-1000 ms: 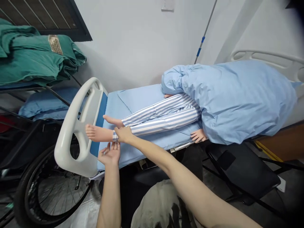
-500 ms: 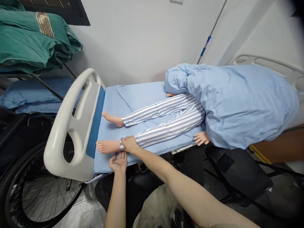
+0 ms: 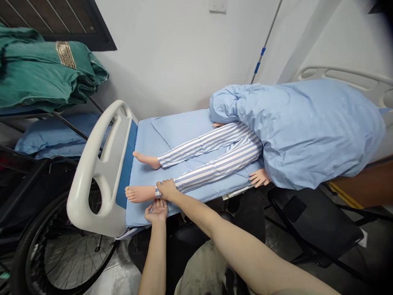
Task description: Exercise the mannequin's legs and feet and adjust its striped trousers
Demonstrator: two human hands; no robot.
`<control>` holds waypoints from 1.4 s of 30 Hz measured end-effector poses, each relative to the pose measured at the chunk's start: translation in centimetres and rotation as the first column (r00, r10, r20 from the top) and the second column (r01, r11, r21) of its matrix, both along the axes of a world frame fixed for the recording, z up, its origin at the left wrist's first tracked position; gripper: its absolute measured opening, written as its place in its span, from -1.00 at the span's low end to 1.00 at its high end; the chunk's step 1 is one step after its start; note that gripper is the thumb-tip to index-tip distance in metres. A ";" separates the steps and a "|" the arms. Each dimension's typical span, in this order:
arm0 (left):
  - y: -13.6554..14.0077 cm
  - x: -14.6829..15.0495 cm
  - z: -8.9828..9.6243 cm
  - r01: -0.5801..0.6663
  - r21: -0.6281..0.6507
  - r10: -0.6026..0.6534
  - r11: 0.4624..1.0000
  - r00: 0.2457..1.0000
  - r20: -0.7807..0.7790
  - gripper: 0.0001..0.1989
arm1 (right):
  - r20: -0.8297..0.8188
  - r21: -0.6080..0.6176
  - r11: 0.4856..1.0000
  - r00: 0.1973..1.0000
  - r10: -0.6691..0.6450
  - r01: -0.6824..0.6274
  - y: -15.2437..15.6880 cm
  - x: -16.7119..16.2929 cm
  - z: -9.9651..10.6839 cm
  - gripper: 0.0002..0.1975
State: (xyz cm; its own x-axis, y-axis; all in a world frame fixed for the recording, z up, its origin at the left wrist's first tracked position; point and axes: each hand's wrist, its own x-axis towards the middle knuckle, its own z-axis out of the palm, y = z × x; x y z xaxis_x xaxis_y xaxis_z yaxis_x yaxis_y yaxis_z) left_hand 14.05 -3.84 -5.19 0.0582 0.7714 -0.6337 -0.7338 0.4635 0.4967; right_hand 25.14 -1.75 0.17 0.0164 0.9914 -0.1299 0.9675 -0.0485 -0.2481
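A manikin in blue-and-white striped trousers (image 3: 211, 172) lies on the bed, its bare feet pointing left. My right hand (image 3: 166, 189) is wrapped over the near leg at the trouser cuff, just above the foot (image 3: 139, 194). Below that ankle, my left hand (image 3: 157, 211) lies palm up on the mattress edge, fingers stretched toward the underside of the leg; the fingertips are partly hidden. The far foot (image 3: 147, 159) rests on the sheet. A bunched light-blue quilt (image 3: 313, 131) covers the upper body, with one manikin hand (image 3: 259, 177) showing below it.
The bed's white footboard (image 3: 92, 176) stands left of the feet, with a wheelchair wheel (image 3: 70, 246) in front of it. A black folding chair (image 3: 319, 225) is at the near right. Green folded bedding (image 3: 55, 73) is stacked at the upper left.
The camera view has tilted up slightly and shifted left. My left hand sits a little closer under the ankle; my right hand keeps its hold on the leg.
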 end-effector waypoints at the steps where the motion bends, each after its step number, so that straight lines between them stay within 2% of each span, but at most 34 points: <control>1: 0.0 0.0 0.3 0.001 0.015 -0.001 1.000 1.000 0.000 -0.77 | -0.018 -0.012 1.000 1.000 0.001 -0.001 0.0 0.1 0.5 -0.57; 4: -0.2 -0.1 2.0 0.002 0.057 -0.001 0.998 1.000 -0.019 -0.74 | -0.068 -0.023 1.000 0.998 0.013 -0.015 0.2 0.6 2.8 -0.49; 6: -0.2 0.0 3.9 -0.006 0.106 0.009 0.994 0.999 -0.032 -0.70 | -0.095 -0.001 0.999 0.995 0.040 -0.041 0.4 1.4 5.0 -0.47; 8: -0.1 0.3 6.6 0.005 0.213 0.001 0.977 1.000 -0.029 -0.65 | -0.112 0.045 0.996 0.991 0.076 -0.071 0.7 2.4 7.8 -0.46; 10: 0.3 1.0 10.0 0.041 0.359 -0.040 0.932 0.999 -0.011 -0.57 | -0.126 0.102 0.990 0.986 0.108 -0.095 0.9 3.8 11.5 -0.42; 13: 1.0 2.7 15.9 0.063 0.566 -0.096 0.822 0.995 0.028 -0.45 | -0.136 0.205 0.975 0.984 0.119 -0.089 1.0 6.9 18.5 -0.41; 15: 1.5 4.5 20.1 0.076 0.709 -0.153 0.701 0.987 0.045 -0.39 | -0.155 0.271 0.960 0.981 0.119 -0.074 0.7 9.5 23.7 -0.41; 16: 1.6 5.6 22.2 0.094 0.770 -0.201 0.631 0.979 0.045 -0.36 | -0.172 0.313 0.948 0.979 0.106 -0.048 0.4 11.0 26.3 -0.40; 19: 1.7 9.3 28.2 0.158 0.915 -0.355 0.372 0.935 -0.017 -0.30 | -0.240 0.397 0.917 0.960 0.143 -0.037 -1.0 15.2 33.3 -0.46; 21: 1.5 11.7 31.8 0.214 0.945 -0.368 0.248 0.923 -0.113 -0.33 | -0.276 0.453 0.891 0.951 0.142 -0.001 -2.4 17.8 36.9 -0.47; 24: 0.9 14.7 36.0 0.278 0.943 -0.378 0.182 0.905 -0.194 -0.39 | -0.327 0.498 0.865 0.938 0.115 0.067 -4.5 20.6 40.7 -0.41; 26: 0.7 15.8 37.7 0.282 0.947 -0.408 0.155 0.891 -0.199 -0.36 | -0.360 0.504 0.860 0.925 0.122 0.082 -5.4 21.7 41.9 -0.42; 28: 0.8 16.0 38.0 0.259 0.958 -0.454 0.125 0.873 -0.177 -0.33 | -0.381 0.503 0.860 0.915 0.132 0.085 -5.5 22.1 42.1 -0.45; 30: 1.3 15.4 37.2 0.240 0.964 -0.486 0.115 0.860 -0.156 -0.35 | -0.373 0.514 0.854 0.918 0.137 0.081 -4.7 21.7 41.4 -0.42; 33: 1.8 13.2 34.1 0.233 0.958 -0.471 0.170 0.873 -0.128 -0.36 | -0.315 0.537 0.842 0.939 0.138 0.057 -3.0 19.8 38.4 -0.35; 35: 1.8 11.3 31.3 0.202 0.945 -0.432 0.256 0.899 -0.075 -0.34 | -0.255 0.534 0.845 0.955 0.150 0.010 -1.9 17.7 35.5 -0.37; 39: 1.3 6.8 25.1 0.132 0.843 -0.311 0.522 0.949 0.044 -0.33 | -0.165 0.468 0.883 0.979 0.120 -0.029 -0.8 12.6 28.4 -0.42; 42: 1.3 3.4 20.0 0.137 0.705 -0.213 0.696 0.977 0.021 -0.37 | -0.112 0.383 0.921 0.985 0.129 -0.077 -0.1 9.0 22.5 -0.43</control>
State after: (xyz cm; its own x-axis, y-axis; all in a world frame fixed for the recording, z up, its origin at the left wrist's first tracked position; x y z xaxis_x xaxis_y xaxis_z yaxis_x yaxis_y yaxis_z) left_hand 17.47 -2.53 14.84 0.2670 0.9589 0.0959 -0.7355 0.1385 0.6632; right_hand 34.11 -1.88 22.68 -0.0804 0.9626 0.2587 0.9192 0.1720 -0.3542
